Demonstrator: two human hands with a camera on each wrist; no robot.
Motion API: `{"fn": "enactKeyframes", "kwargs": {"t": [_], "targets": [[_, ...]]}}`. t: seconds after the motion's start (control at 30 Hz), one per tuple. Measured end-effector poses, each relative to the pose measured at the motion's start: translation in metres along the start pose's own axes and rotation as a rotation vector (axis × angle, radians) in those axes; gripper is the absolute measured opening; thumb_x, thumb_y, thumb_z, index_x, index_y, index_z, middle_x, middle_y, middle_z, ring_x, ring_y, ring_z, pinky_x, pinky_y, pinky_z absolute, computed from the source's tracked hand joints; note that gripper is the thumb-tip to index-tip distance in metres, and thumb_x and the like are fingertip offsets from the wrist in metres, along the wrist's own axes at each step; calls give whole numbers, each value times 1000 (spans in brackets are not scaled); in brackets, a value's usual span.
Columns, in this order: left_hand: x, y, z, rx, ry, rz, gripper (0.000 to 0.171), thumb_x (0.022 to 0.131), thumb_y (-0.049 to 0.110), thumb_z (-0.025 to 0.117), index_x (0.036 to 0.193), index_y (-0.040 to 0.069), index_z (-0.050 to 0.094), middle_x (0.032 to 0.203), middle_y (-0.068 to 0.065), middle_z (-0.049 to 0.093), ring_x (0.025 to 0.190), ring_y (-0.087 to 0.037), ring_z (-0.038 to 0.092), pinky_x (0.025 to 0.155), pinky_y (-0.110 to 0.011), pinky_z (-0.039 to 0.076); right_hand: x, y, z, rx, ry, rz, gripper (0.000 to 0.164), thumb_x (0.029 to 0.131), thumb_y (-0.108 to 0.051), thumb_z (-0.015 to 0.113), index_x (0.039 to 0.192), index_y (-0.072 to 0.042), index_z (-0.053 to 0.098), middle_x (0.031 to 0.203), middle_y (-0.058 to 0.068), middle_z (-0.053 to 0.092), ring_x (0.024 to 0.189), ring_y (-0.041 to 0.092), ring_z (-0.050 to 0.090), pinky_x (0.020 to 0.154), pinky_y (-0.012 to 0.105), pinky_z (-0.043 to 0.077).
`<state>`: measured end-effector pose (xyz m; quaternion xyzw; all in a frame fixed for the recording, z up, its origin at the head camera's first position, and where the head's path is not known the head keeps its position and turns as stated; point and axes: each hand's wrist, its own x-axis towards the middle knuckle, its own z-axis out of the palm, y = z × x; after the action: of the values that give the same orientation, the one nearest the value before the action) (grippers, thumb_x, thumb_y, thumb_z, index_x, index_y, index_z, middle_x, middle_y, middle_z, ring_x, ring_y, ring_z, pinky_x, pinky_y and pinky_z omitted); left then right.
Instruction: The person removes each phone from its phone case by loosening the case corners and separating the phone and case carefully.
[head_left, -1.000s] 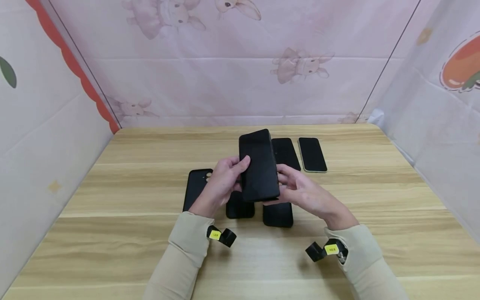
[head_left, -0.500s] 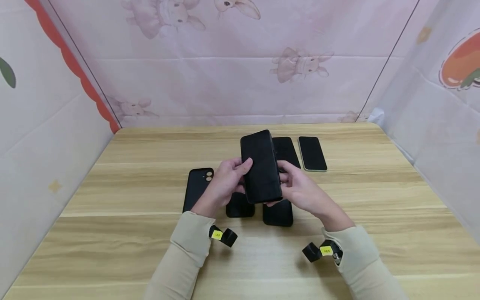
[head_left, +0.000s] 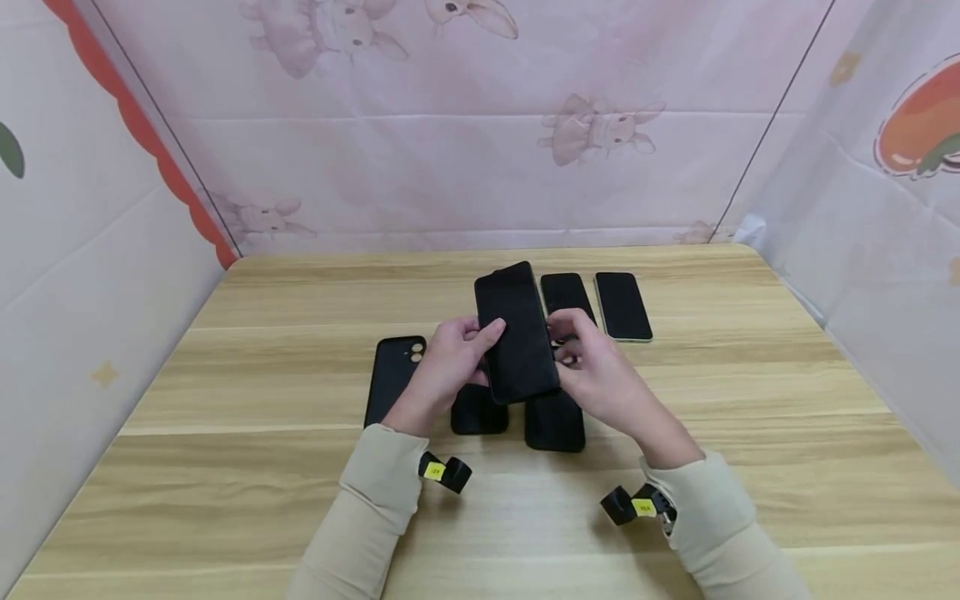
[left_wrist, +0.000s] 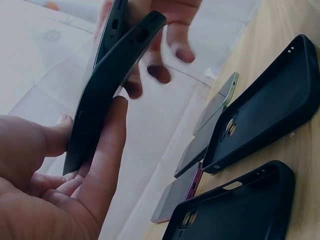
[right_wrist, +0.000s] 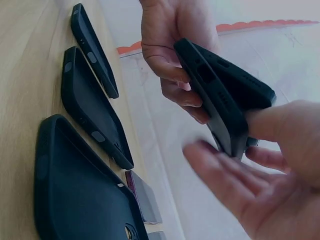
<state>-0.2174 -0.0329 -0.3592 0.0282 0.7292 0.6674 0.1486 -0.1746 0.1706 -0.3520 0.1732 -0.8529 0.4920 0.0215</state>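
Observation:
A black smartphone [head_left: 517, 333] is held up over the table, its dark screen toward the head view. A black phone case [left_wrist: 107, 75] sits partly on it; in both wrist views one end of case and phone stands apart with a gap. My left hand [head_left: 452, 358] grips phone and case together, thumb on the screen and fingers behind. On the other side my right hand [head_left: 600, 379] has its thumb [right_wrist: 270, 122] at the gap, pinching the case edge, while its blurred fingers [right_wrist: 215, 165] lie outside the case.
Below the hands lie a left phone case [head_left: 390, 379], a middle case [head_left: 480, 412] and a right case [head_left: 555, 423]. Farther back are a dark phone [head_left: 567, 296] and a light-edged phone [head_left: 624, 307]. A purple-edged phone [left_wrist: 177, 192] shows in the left wrist view.
The right hand has shifted slightly up and left along the case edge, its fingers more curled over the side. The phone tilted a little and back; the left hand keeps its grip.

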Motion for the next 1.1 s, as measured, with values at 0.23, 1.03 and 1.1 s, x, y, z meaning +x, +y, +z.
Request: {"fn": "enactKeyframes", "kwargs": {"t": [0.23,1.03,1.1], "targets": [[0,-3,3,86,48,-3,31,100,36,60,96,5,59,93,-10,72,65,-15,68,58,-33,60,-1,-4,-4,-280,63,-46,13,89,1,65,100,-4,69,93,8,59,82,16,55,71,28,50],[-6,2,23,-10,-219,17,23,106,23,49,114,2,53,98,-15,64,83,-29,70,69,-39,62,-20,17,-43,235,-97,279,43,101,-11,56,138,8,46,127,28,61,99,22,68,80,33,61],[-5,4,28,-19,-233,17,21,105,22,50,110,2,52,95,-13,62,84,-30,70,68,-40,62,-24,20,-48,203,-78,292,45,101,-15,57,139,7,46,130,27,60,104,21,65,82,29,59]]}}
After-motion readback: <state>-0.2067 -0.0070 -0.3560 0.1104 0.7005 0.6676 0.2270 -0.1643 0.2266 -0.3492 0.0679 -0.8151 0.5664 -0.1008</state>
